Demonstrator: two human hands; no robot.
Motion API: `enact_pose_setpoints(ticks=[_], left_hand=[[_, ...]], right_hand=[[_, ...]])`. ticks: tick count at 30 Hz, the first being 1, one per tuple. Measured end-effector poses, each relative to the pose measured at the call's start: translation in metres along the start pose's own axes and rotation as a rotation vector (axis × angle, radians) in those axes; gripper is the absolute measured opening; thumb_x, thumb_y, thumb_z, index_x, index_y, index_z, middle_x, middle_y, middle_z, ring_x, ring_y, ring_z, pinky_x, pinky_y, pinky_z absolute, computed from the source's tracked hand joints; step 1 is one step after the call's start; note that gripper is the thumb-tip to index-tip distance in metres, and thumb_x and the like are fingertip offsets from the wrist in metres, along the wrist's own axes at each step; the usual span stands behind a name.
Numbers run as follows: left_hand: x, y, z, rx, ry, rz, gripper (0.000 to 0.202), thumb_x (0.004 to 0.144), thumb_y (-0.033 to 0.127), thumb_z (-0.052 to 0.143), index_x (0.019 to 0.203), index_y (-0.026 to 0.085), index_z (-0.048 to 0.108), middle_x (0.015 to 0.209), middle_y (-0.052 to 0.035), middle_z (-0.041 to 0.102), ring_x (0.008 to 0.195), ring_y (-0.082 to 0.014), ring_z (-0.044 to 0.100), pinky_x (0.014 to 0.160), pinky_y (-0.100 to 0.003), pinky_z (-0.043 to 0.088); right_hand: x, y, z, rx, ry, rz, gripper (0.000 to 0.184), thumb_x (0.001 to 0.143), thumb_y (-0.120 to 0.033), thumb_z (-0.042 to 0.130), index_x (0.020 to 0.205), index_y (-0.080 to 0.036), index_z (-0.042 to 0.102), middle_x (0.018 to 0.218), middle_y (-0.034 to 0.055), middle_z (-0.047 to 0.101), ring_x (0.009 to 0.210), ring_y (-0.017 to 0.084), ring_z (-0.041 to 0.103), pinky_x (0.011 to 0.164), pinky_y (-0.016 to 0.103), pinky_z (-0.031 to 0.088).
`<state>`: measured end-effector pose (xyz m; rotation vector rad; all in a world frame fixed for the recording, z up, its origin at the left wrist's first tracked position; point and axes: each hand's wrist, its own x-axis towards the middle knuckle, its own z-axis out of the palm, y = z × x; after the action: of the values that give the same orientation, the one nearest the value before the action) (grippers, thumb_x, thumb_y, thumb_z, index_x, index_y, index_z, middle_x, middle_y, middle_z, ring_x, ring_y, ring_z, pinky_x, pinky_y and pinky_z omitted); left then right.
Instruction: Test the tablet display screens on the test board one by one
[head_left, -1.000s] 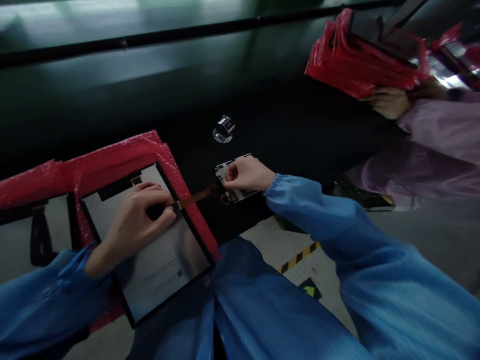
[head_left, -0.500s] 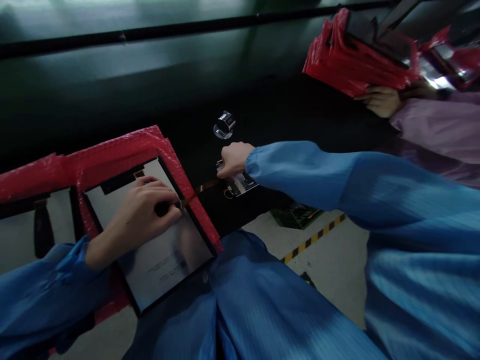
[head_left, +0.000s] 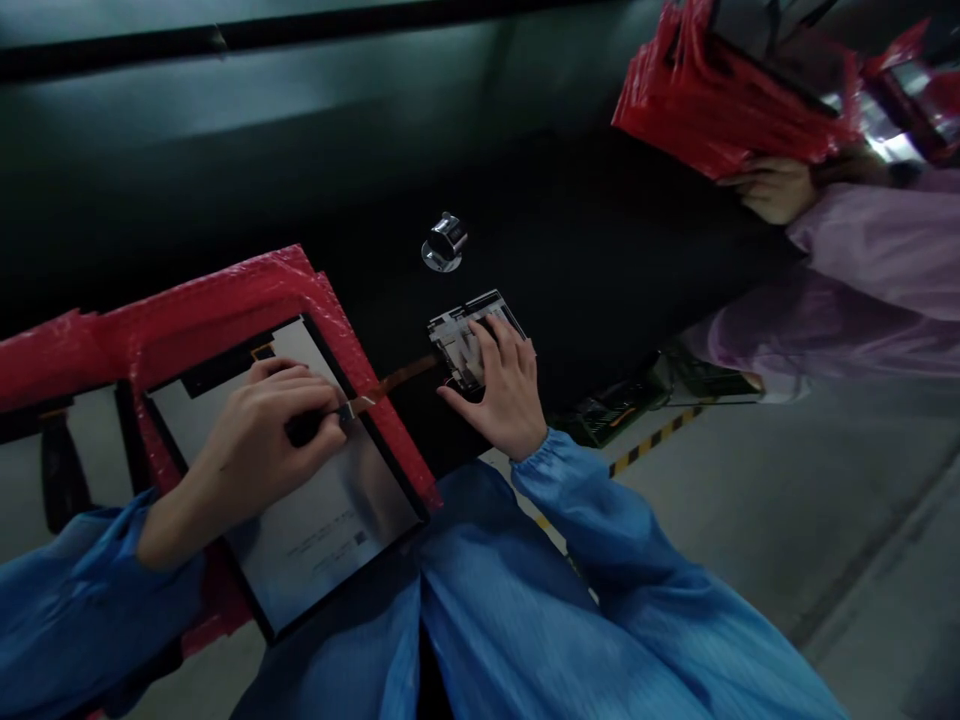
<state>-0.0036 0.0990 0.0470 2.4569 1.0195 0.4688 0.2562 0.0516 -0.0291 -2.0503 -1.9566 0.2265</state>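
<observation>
A flat display panel [head_left: 322,520] lies on red bubble wrap [head_left: 225,290] at the near edge of a dark table. My left hand [head_left: 262,440] rests on the panel with its fingers pinched on the near end of an orange flex cable [head_left: 394,383]. The cable runs right to a small circuit board [head_left: 461,335] on the table. My right hand [head_left: 506,385] lies flat on that board, fingers stretched out and pressing on it.
A small shiny metal knob [head_left: 444,242] stands on the dark table [head_left: 300,170] behind the board. At the upper right another person's hand [head_left: 772,188] in a pink sleeve holds a stack of red-wrapped panels [head_left: 720,95]. Grey floor with a yellow-black stripe [head_left: 652,440] shows on the right.
My right hand has swung from pinching the board's far left corner to lying flat on it from the near side, elbow drawn back. My left hand has kept its pinch on the cable.
</observation>
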Motion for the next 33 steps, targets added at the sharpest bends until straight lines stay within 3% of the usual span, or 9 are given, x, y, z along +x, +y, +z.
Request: enact_pose_setpoints(ticks=[2, 5, 8, 10, 14, 19, 23, 29, 33], left_hand=[[0.001, 0.000, 0.001, 0.000, 0.012, 0.007, 0.023, 0.086, 0.022, 0.046, 0.067, 0.019, 0.058, 0.077, -0.0026, 0.071, 0.076, -0.0206, 0.065, 0.090, -0.042, 0.043], [0.002, 0.000, 0.003, -0.005, 0.035, 0.020, 0.024, 0.087, 0.020, 0.045, 0.065, 0.019, 0.056, 0.075, -0.0020, 0.069, 0.074, -0.0198, 0.064, 0.090, -0.042, 0.043], [0.002, 0.000, 0.006, -0.005, 0.079, 0.036, 0.024, 0.086, 0.020, 0.046, 0.064, 0.020, 0.054, 0.074, -0.0006, 0.067, 0.072, -0.0193, 0.063, 0.089, -0.042, 0.043], [0.002, -0.002, 0.008, -0.012, 0.108, 0.051, 0.021, 0.086, 0.020, 0.048, 0.066, 0.021, 0.053, 0.075, 0.0002, 0.067, 0.072, -0.0189, 0.063, 0.091, -0.042, 0.043], [0.000, -0.004, 0.011, -0.043, 0.130, 0.083, 0.015, 0.085, 0.015, 0.051, 0.072, 0.022, 0.053, 0.078, 0.0005, 0.067, 0.075, -0.0180, 0.064, 0.095, -0.041, 0.041], [-0.001, -0.004, 0.012, -0.072, 0.138, 0.069, 0.014, 0.083, 0.012, 0.053, 0.072, 0.021, 0.055, 0.079, 0.0002, 0.067, 0.077, -0.0186, 0.066, 0.095, -0.042, 0.042], [-0.001, -0.003, 0.011, -0.086, 0.140, 0.058, 0.013, 0.083, 0.011, 0.053, 0.074, 0.021, 0.056, 0.078, 0.0008, 0.067, 0.077, -0.0193, 0.066, 0.096, -0.044, 0.042], [-0.002, -0.004, 0.011, -0.111, 0.145, 0.046, 0.014, 0.082, 0.011, 0.054, 0.074, 0.021, 0.056, 0.079, 0.0007, 0.068, 0.079, -0.0204, 0.067, 0.095, -0.045, 0.043], [-0.002, -0.004, 0.013, -0.119, 0.163, 0.037, 0.014, 0.082, 0.010, 0.054, 0.074, 0.021, 0.056, 0.080, 0.0013, 0.069, 0.079, -0.0188, 0.067, 0.097, -0.043, 0.043]], right_hand=[[0.003, 0.006, 0.006, 0.013, 0.078, 0.062, 0.078, 0.083, -0.048, 0.061, 0.148, -0.017, 0.031, 0.156, 0.0152, 0.030, 0.146, 0.033, 0.025, 0.118, 0.059, 0.018], [0.008, 0.010, -0.003, 0.044, 0.251, 0.085, 0.071, 0.086, -0.040, 0.059, 0.147, -0.015, 0.031, 0.155, 0.0182, 0.028, 0.146, 0.035, 0.023, 0.116, 0.061, 0.022], [0.001, -0.001, -0.020, 0.201, 0.437, -0.034, 0.048, 0.090, -0.032, 0.059, 0.135, -0.020, 0.048, 0.142, 0.0147, 0.047, 0.133, 0.030, 0.044, 0.107, 0.050, 0.041], [-0.009, -0.013, -0.030, 0.350, 0.499, -0.155, 0.027, 0.091, -0.022, 0.058, 0.118, -0.024, 0.060, 0.120, 0.0081, 0.061, 0.109, 0.021, 0.059, 0.093, 0.037, 0.051], [-0.029, -0.030, -0.030, 0.564, 0.468, -0.314, 0.011, 0.094, -0.014, 0.053, 0.090, -0.019, 0.061, 0.085, 0.0031, 0.063, 0.077, 0.013, 0.059, 0.068, 0.026, 0.049], [-0.036, -0.032, -0.006, 0.653, 0.382, -0.360, 0.037, 0.103, -0.025, 0.039, 0.066, -0.020, 0.042, 0.058, -0.0016, 0.046, 0.052, 0.010, 0.042, 0.051, 0.027, 0.035], [-0.039, -0.035, 0.003, 0.689, 0.296, -0.290, 0.039, 0.102, -0.028, 0.041, 0.064, -0.020, 0.042, 0.057, -0.0020, 0.046, 0.053, 0.010, 0.042, 0.052, 0.027, 0.034], [-0.039, -0.037, 0.000, 0.847, 0.201, -0.110, 0.037, 0.102, -0.029, 0.040, 0.067, -0.019, 0.047, 0.063, -0.0006, 0.051, 0.059, 0.011, 0.048, 0.060, 0.027, 0.039], [-0.034, -0.034, -0.004, 0.994, 0.157, 0.023, 0.039, 0.103, -0.032, 0.036, 0.070, -0.018, 0.053, 0.065, -0.0001, 0.055, 0.055, 0.009, 0.049, 0.053, 0.023, 0.040]])
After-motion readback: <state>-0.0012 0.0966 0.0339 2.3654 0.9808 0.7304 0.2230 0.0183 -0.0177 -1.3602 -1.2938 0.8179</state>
